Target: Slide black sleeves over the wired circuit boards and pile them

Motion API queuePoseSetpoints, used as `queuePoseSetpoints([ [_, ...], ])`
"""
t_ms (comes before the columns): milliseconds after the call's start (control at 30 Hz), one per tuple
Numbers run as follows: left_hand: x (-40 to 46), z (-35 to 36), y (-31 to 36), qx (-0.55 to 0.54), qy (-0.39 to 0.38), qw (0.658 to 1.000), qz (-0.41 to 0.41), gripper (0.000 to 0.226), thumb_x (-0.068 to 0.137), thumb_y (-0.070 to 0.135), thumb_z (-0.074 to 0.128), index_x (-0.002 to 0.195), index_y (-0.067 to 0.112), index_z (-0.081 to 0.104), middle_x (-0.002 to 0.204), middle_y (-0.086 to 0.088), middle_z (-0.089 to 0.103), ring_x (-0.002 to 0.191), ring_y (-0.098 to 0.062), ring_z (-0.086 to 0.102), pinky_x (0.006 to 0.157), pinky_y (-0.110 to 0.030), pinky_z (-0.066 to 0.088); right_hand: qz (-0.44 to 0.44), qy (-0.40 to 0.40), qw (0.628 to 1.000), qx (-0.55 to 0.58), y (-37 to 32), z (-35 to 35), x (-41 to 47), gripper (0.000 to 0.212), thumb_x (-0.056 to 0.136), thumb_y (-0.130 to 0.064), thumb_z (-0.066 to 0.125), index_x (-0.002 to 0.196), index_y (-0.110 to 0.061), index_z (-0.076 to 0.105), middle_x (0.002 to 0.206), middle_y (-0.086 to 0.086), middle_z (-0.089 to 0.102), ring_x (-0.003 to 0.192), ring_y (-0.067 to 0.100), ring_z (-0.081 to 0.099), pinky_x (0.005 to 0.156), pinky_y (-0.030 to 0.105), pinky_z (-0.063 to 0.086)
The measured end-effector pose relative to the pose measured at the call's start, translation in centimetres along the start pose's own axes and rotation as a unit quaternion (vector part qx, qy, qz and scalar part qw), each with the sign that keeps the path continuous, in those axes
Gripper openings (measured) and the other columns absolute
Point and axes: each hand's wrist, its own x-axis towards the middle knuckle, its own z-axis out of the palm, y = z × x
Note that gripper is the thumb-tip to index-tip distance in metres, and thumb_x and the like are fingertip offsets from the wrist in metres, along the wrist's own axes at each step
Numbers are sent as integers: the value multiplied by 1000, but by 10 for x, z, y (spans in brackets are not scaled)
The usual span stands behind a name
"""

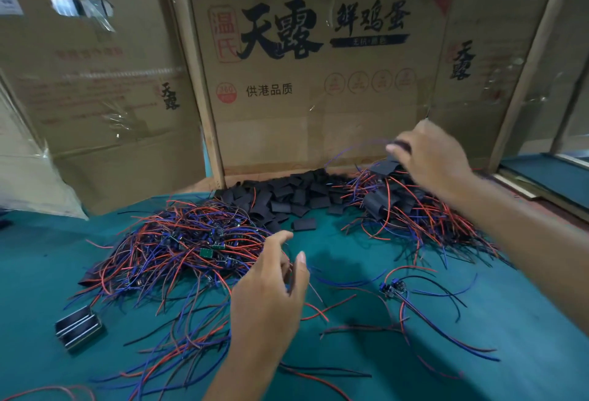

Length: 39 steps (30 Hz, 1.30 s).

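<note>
Sleeves (288, 192), black and flat, lie heaped at the back of the green table (414, 353), against the cardboard wall (306, 88). Your right hand (433, 158) hangs over the right-hand pile (424, 209) of sleeved boards and their red and blue wires. Its fingers are curled, and the fingertips (393, 148) seem to pinch a blurred dark piece with a blue wire arching away from it to the left; whether that piece is a sleeve or a finished board you cannot tell from this blur. Your left hand (271, 292) sits lower, at the right edge of the tangle of bare wired boards (191, 247). Its thumb and forefinger stand apart in a loose, half-open curve, with thin wires running close by them; a firm grip on any wire does not show. One loose board (392, 287) lies apart on the cloth, to the right of that hand. A small metal block (79, 327) rests near the table's left edge.
</note>
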Motion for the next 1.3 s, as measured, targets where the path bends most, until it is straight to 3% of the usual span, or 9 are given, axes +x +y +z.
queuePoseSetpoints([
  [133, 1, -3, -6, 100, 1, 994, 50, 23, 98, 38, 47, 106, 23, 62, 87, 11, 68, 70, -15, 68, 48, -35, 50, 88, -2, 995, -36, 39, 13, 63, 34, 96, -34, 55, 103, -3, 67, 99, 21, 55, 90, 40, 58, 78, 43, 48],
  [300, 8, -6, -20, 150, 13, 988, 45, 8, 95, 28, 55, 92, 22, 60, 75, 10, 63, 55, -15, 59, 42, -30, 40, 129, -59, 978, -156, 23, 30, 75, 39, 94, -45, 51, 99, -9, 65, 105, 18, 64, 101, 36, 59, 92, 47, 43],
  [400, 8, -5, -25, 175, -9, 984, 25, 10, 96, 26, 57, 88, 22, 57, 69, 9, 60, 50, -15, 56, 40, -30, 39, 9, -72, 995, -74, -30, 51, 66, 29, 93, -36, 50, 101, -12, 63, 105, 14, 65, 95, 32, 61, 84, 41, 50],
  [567, 8, -4, -38, 231, -54, 971, -28, 21, 100, 36, 44, 85, 24, 51, 67, 9, 57, 53, -16, 55, 44, -32, 42, -156, -328, 932, -10, -110, 122, 26, 30, 98, -34, 51, 117, -12, 59, 120, 12, 62, 110, 31, 57, 93, 41, 48],
  [867, 12, -5, -53, 250, -86, 962, -73, 25, 103, 39, 35, 88, 26, 49, 71, 8, 55, 57, -14, 55, 49, -28, 41, 60, -218, 972, -64, -110, 169, 24, 24, 91, -25, 57, 109, -11, 66, 112, 12, 67, 102, 32, 65, 76, 36, 51],
  [1000, 10, -2, -47, 229, -72, 969, -57, 25, 101, 35, 44, 78, 23, 46, 63, 6, 51, 49, -19, 48, 43, -31, 32, 93, -342, 932, -79, -80, 172, 23, 41, 97, -44, 52, 93, -6, 65, 106, 14, 63, 103, 30, 62, 78, 34, 48],
  [1133, 10, -1, -44, 222, -66, 972, -45, 27, 98, 31, 51, 73, 22, 46, 55, 8, 43, 42, -15, 30, 40, -25, 17, 47, -423, 901, -84, -76, 168, 30, 57, 100, -49, 43, 59, -10, 47, 67, 5, 48, 63, 22, 50, 69, 32, 42],
  [1200, 10, -2, -47, 225, -70, 970, -59, 27, 99, 33, 46, 74, 23, 44, 56, 8, 38, 44, -15, 30, 42, -26, 16, 49, -423, 901, -77, -77, 167, 30, 51, 102, -43, 44, 66, -7, 51, 66, 4, 46, 59, 21, 49, 65, 29, 40],
  [1300, 9, -2, -51, 237, -91, 964, -77, 26, 102, 39, 35, 80, 26, 43, 63, 8, 43, 51, -16, 38, 48, -29, 26, 64, -386, 919, -37, -75, 168, 21, 25, 99, -23, 51, 95, -3, 65, 75, 5, 53, 88, 29, 65, 67, 29, 43],
])
